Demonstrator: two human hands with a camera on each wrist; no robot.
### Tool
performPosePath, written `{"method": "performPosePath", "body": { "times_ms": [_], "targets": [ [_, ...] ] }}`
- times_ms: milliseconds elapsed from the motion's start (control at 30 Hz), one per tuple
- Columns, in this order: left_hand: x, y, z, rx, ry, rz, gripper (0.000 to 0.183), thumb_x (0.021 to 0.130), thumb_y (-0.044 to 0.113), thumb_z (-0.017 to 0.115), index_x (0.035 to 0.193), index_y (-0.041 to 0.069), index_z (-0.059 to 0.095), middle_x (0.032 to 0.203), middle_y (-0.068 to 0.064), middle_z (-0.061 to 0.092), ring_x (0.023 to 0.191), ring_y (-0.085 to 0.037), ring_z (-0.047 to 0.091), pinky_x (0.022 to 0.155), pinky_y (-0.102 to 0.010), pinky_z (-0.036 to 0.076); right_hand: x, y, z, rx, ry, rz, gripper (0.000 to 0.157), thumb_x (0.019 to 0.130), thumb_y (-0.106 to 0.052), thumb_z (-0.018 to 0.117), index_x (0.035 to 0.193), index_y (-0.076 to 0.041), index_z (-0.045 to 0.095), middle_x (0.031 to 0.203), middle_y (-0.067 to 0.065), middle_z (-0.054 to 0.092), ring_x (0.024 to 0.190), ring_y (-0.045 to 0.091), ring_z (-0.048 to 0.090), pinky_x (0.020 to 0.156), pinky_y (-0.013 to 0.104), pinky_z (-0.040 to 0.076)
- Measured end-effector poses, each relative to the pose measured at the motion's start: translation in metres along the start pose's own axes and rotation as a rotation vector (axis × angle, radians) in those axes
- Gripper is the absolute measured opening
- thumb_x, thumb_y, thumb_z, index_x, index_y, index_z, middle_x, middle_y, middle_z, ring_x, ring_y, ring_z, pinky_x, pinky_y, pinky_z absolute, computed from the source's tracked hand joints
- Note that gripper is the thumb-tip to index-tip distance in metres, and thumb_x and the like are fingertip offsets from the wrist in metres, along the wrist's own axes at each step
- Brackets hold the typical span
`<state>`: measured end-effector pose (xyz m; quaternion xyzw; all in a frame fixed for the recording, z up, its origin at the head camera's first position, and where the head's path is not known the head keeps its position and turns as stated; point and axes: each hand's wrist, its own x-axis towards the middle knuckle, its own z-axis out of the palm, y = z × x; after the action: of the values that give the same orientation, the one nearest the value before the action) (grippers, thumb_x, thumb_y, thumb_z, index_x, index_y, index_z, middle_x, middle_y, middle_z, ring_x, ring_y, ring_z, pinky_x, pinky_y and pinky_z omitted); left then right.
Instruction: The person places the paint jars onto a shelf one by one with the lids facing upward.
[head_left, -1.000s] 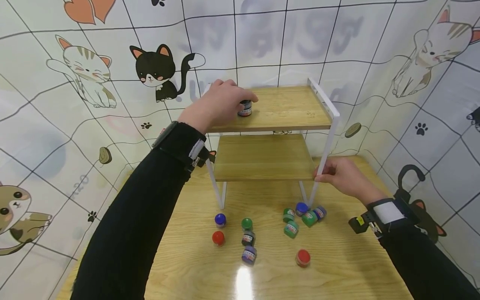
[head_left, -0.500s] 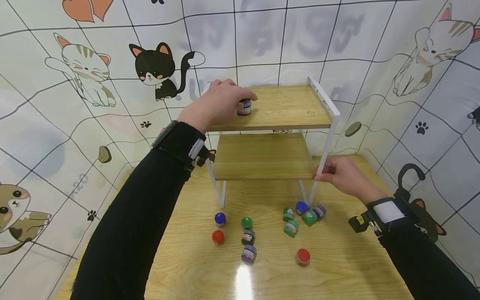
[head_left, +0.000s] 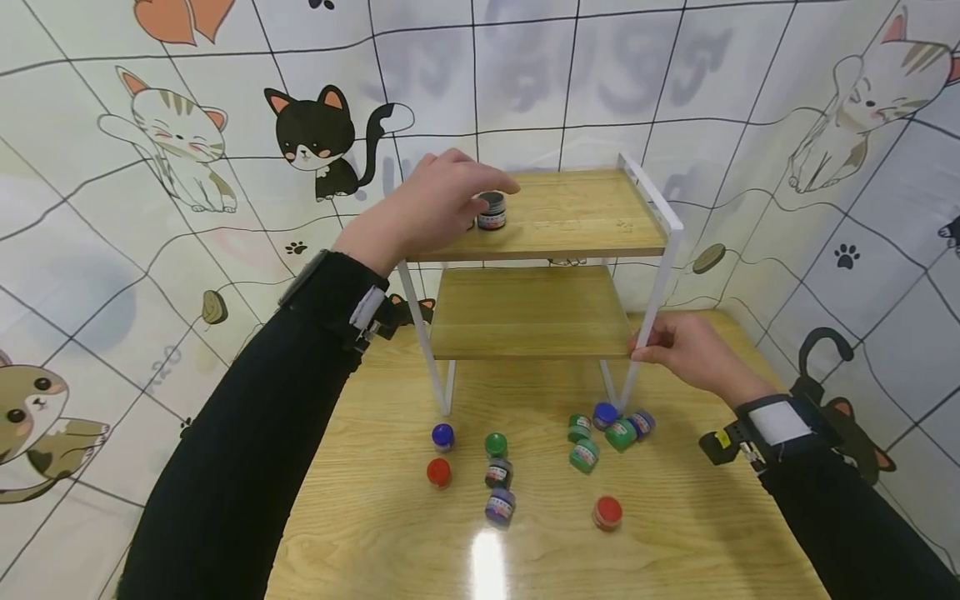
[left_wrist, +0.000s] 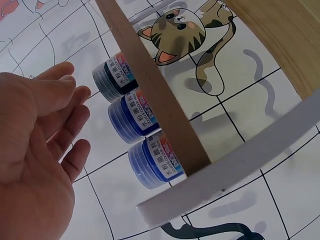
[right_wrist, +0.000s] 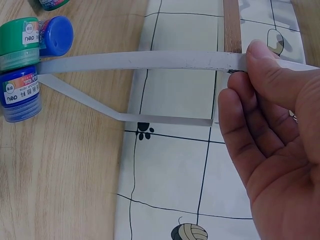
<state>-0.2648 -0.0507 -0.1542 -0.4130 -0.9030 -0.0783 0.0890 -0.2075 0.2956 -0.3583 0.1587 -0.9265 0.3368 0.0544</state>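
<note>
My left hand (head_left: 435,200) hovers over the left end of the two-tier shelf rack's wooden top board (head_left: 577,212). Beside its fingertips stands a black paint jar (head_left: 492,212), apart from the hand. The left wrist view shows this black jar (left_wrist: 115,77) in a row with two blue paint jars (left_wrist: 132,115) along the board; the relaxed fingers of the left hand (left_wrist: 45,135) hold nothing. Lower right, my right hand (head_left: 690,354) pinches the rack's white metal leg (head_left: 651,308) between thumb and fingers, near the lower board (head_left: 528,317). The right wrist view shows the same grip.
On the wooden table (head_left: 375,533) several paint jars lie or stand before the rack. A red jar (head_left: 607,512) is at front right, and a green jar (head_left: 584,455) lies in a cluster by the right leg. A cat-print cloth (head_left: 525,83) covers the walls behind.
My left hand has let go of the black jar and drawn slightly left, so more of the jar shows. The right hand keeps its grip on the leg.
</note>
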Motion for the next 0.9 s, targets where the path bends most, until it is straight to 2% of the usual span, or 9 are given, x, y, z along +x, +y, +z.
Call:
{"method": "performPosePath", "body": {
  "times_ms": [133, 367, 633, 900],
  "targets": [
    [-0.008, -0.001, 0.002, -0.009, 0.031, 0.058, 0.036, 0.099, 0.009, 0.048, 0.134, 0.018, 0.054, 0.136, 0.000, 0.055, 0.127, -0.026, 0.038, 0.105, -0.048, 0.027, -0.001, -0.002, -0.001, 0.003, 0.000, 0.009, 0.009, 0.086, -0.012, 0.070, 0.093, -0.006, 0.071, 0.081, 0.004, 0.071, 0.080, 0.018, 0.066, 0.070, 0.038, 0.055],
    [-0.025, -0.001, 0.007, -0.055, 0.096, 0.208, 0.034, 0.097, 0.006, 0.052, 0.130, 0.012, 0.057, 0.128, -0.003, 0.061, 0.122, -0.023, 0.044, 0.105, -0.040, 0.033, -0.002, -0.004, -0.002, 0.004, -0.009, 0.023, 0.011, 0.087, -0.014, 0.070, 0.094, -0.005, 0.071, 0.084, 0.006, 0.071, 0.082, 0.020, 0.067, 0.072, 0.041, 0.056],
    [-0.045, 0.003, 0.016, -0.101, 0.041, 0.265, 0.033, 0.095, 0.007, 0.055, 0.127, 0.014, 0.060, 0.130, 0.001, 0.060, 0.120, -0.019, 0.046, 0.102, -0.038, 0.037, 0.000, -0.003, -0.001, -0.010, -0.014, 0.025, 0.010, 0.087, -0.013, 0.069, 0.094, -0.006, 0.071, 0.084, 0.005, 0.071, 0.082, 0.020, 0.066, 0.072, 0.039, 0.055],
    [-0.064, 0.007, 0.032, -0.109, -0.035, 0.290, 0.031, 0.095, 0.007, 0.056, 0.124, 0.016, 0.063, 0.120, 0.003, 0.064, 0.113, -0.016, 0.050, 0.096, -0.035, 0.042, 0.001, -0.002, 0.000, -0.040, -0.011, 0.024, 0.006, 0.087, -0.012, 0.069, 0.092, -0.009, 0.071, 0.082, 0.003, 0.070, 0.081, 0.019, 0.065, 0.070, 0.038, 0.054]
  ]
}}
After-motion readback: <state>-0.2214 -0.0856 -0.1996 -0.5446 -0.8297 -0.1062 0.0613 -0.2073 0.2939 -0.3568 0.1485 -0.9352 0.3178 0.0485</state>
